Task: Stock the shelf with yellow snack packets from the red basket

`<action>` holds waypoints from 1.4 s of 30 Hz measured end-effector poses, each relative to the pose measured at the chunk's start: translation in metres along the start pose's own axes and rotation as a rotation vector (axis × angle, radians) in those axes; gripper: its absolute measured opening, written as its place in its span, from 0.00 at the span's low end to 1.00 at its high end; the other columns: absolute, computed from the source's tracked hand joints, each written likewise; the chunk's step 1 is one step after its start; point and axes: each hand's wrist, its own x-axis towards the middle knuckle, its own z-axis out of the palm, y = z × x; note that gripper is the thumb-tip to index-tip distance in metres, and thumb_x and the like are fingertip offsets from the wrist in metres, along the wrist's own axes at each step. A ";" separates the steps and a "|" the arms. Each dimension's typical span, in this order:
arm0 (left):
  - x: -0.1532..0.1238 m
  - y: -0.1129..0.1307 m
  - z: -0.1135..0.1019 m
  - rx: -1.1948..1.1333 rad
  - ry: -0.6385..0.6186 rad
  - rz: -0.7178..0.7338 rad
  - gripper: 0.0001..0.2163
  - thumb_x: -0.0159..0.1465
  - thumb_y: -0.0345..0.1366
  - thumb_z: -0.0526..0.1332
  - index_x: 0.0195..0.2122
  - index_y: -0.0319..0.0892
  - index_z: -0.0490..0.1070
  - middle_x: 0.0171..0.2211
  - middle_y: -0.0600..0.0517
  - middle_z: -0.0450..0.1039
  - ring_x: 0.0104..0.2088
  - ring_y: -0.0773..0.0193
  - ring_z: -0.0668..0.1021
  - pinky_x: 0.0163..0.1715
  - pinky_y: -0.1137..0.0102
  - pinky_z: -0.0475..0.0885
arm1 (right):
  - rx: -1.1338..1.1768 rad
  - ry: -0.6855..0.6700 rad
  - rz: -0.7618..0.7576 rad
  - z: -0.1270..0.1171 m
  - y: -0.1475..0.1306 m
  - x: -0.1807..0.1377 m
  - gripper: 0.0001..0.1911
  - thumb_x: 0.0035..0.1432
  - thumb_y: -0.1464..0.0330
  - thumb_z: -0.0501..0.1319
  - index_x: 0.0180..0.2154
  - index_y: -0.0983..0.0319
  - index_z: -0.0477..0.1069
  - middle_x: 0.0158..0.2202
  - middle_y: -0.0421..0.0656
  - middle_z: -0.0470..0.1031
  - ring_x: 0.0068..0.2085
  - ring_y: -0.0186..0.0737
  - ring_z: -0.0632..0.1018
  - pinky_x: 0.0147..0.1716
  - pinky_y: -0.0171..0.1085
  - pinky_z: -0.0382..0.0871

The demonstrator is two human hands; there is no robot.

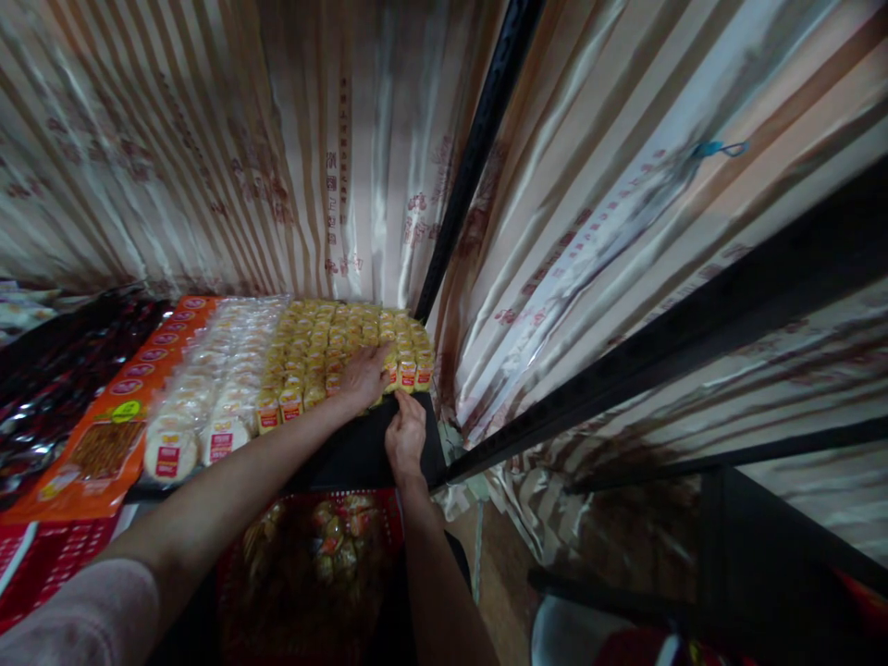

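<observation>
My left hand (364, 377) lies over the rows of small yellow wrapped packets (319, 338), fingers stretched toward the right and touching their tops. Close by, my right hand (406, 433) is at the front edge of these rows, its fingers curled together and a fingertip near the lower end of the packets. Whether anything is inside that curl is hidden. The packets stand in tight rows, and the front ones show red and white labels (407, 377). Under them is a black shelf (347, 453), bare in front of the rows.
Left of the packets are strips of round white packs (226, 416), an orange snack bag (117, 407) and dark shiny packs (62, 379). Below, a red basket (399, 509) holds wrapped pieces. A black post (478, 139) and a slanted black rail (589, 388) stand before the striped curtain (381, 157).
</observation>
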 end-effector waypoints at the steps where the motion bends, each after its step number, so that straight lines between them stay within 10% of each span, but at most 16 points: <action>1: 0.000 0.000 0.000 0.033 -0.025 0.022 0.19 0.51 0.25 0.61 0.45 0.46 0.70 0.37 0.47 0.71 0.45 0.55 0.71 0.51 0.64 0.62 | -0.001 -0.003 -0.003 0.000 0.000 0.000 0.27 0.50 0.81 0.45 0.49 0.67 0.70 0.48 0.49 0.72 0.52 0.42 0.66 0.54 0.43 0.61; 22: -0.003 0.016 0.000 0.683 -0.190 0.131 0.11 0.63 0.31 0.51 0.44 0.39 0.67 0.42 0.45 0.69 0.46 0.55 0.68 0.45 0.62 0.63 | -0.175 -0.088 -0.043 -0.001 -0.004 -0.001 0.28 0.51 0.81 0.46 0.54 0.64 0.65 0.46 0.50 0.68 0.46 0.43 0.65 0.48 0.40 0.63; 42: -0.003 0.011 0.002 0.768 -0.120 0.218 0.08 0.62 0.31 0.53 0.41 0.38 0.67 0.41 0.45 0.68 0.44 0.55 0.69 0.43 0.63 0.62 | -0.149 -0.095 -0.044 -0.003 -0.004 0.001 0.29 0.51 0.82 0.47 0.54 0.63 0.66 0.44 0.49 0.67 0.45 0.42 0.65 0.48 0.40 0.64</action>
